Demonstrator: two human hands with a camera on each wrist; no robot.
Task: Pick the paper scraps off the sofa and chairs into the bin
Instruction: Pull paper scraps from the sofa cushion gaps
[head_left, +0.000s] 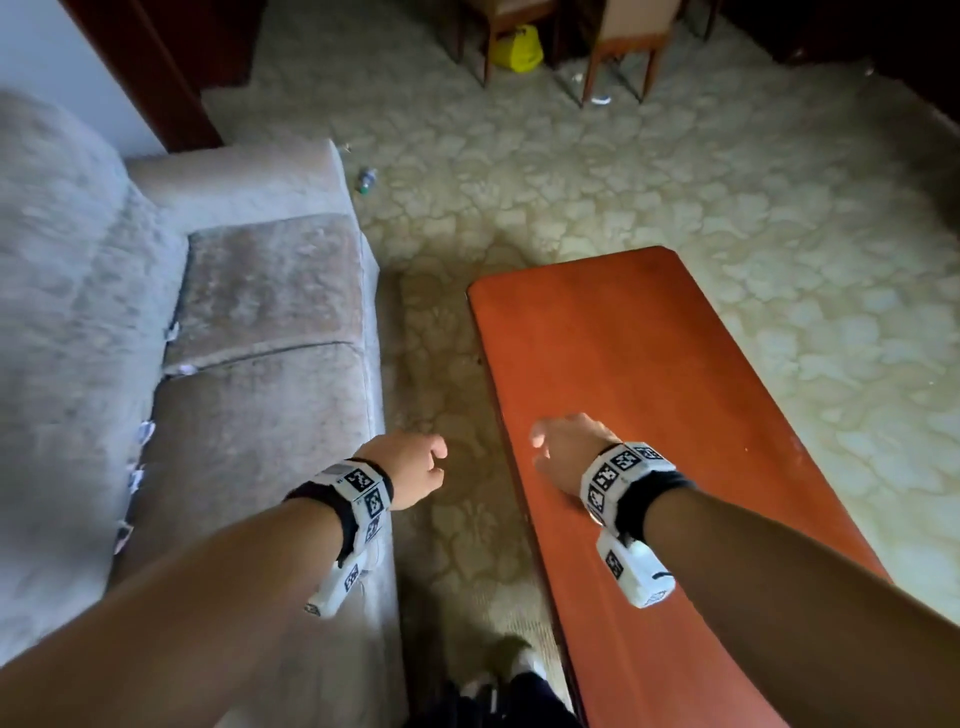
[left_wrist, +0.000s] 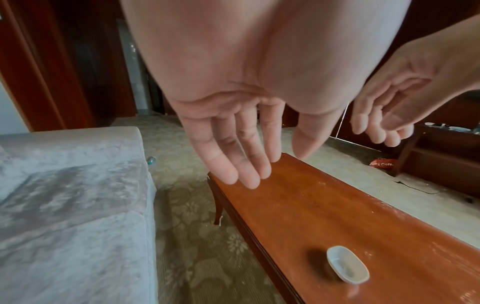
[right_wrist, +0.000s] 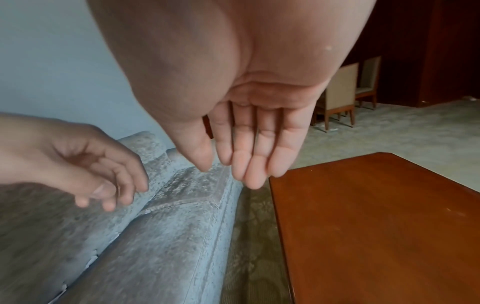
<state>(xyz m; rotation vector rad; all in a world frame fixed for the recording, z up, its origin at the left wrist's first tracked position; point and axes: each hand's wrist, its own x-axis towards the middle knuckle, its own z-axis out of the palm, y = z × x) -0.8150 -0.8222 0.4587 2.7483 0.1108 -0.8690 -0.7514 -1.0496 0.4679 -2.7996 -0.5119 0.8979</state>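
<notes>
Several white paper scraps (head_left: 144, 431) stick out of the crease between the seat cushions and the backrest of the grey sofa (head_left: 260, 291); more paper scraps (right_wrist: 91, 260) show in the right wrist view. My left hand (head_left: 415, 465) hangs over the sofa's front edge, fingers relaxed and holding nothing (left_wrist: 249, 160). My right hand (head_left: 558, 452) hovers over the near part of the wooden coffee table (head_left: 649, 364), fingers straight and empty (right_wrist: 246, 164). No bin shows plainly.
A small white dish (left_wrist: 347, 264) lies on the coffee table. A carpeted aisle (head_left: 447, 374) runs between sofa and table. A bottle (head_left: 366, 179) lies on the floor by the sofa arm. Chairs (head_left: 623, 41) and a yellow bag (head_left: 517, 49) stand at the back.
</notes>
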